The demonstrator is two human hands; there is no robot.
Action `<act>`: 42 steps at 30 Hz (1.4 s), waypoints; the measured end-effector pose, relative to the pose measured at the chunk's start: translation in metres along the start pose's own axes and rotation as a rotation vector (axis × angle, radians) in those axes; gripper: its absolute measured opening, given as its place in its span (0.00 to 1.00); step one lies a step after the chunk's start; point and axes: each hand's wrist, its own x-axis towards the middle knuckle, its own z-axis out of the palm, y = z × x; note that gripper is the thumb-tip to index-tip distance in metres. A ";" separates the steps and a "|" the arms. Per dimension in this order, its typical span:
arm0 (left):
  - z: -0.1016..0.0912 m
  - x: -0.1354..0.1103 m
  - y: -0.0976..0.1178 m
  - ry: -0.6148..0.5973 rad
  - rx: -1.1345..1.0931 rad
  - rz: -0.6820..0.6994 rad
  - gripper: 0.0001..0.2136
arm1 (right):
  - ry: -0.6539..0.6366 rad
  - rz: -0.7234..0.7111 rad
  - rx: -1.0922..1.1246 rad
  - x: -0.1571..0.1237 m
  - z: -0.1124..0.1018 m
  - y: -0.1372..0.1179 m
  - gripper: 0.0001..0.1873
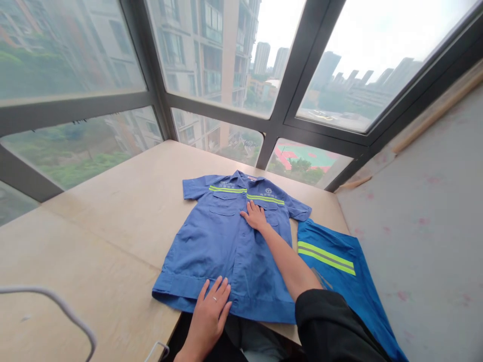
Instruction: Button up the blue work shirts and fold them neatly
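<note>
A blue short-sleeved work shirt [211, 241] with yellow-green reflective stripes lies face up and spread out on a wooden table [113, 211]. My left hand [209, 311] rests flat on the shirt's lower hem, fingers stretched out, a ring on one finger. My right hand [254, 215] lies flat on the button placket at chest height, fingers spread. Neither hand holds anything. A black sleeve covers my right upper arm.
Blue trousers [339, 271] with reflective stripes lie to the right of the shirt, hanging over the table's edge. A white wire hanger [56, 306] shows at the lower left. Large windows [226, 65] surround the table; a grey wall stands at the right.
</note>
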 end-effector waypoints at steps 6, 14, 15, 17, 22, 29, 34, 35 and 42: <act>-0.006 -0.002 -0.004 0.021 -0.029 0.036 0.20 | -0.006 0.008 -0.010 0.010 0.000 0.007 0.39; -0.005 -0.007 -0.003 0.041 -0.115 -0.017 0.20 | -0.007 -0.003 0.061 0.017 -0.008 0.010 0.37; -0.004 -0.007 -0.003 0.046 -0.129 -0.031 0.20 | -0.005 -0.019 0.083 0.016 -0.011 0.011 0.36; -0.003 -0.006 -0.003 0.051 -0.155 -0.056 0.19 | 0.001 -0.058 0.117 0.012 -0.016 0.010 0.34; -0.005 -0.003 -0.002 0.069 -0.235 -0.105 0.14 | 0.009 -0.198 0.195 -0.036 -0.017 -0.007 0.30; -0.025 0.002 0.016 0.153 -0.389 -0.366 0.08 | 0.053 -0.595 0.507 -0.195 0.001 -0.053 0.36; -0.021 -0.002 0.025 -0.051 -0.671 -0.590 0.08 | 0.012 -0.524 0.402 -0.255 0.014 -0.059 0.34; -0.018 -0.003 0.026 -0.076 -0.746 -0.661 0.09 | 0.025 -0.504 0.389 -0.259 0.016 -0.058 0.32; -0.013 0.002 0.031 -0.195 -1.249 -1.156 0.17 | 0.156 -0.389 0.632 -0.266 0.020 -0.049 0.10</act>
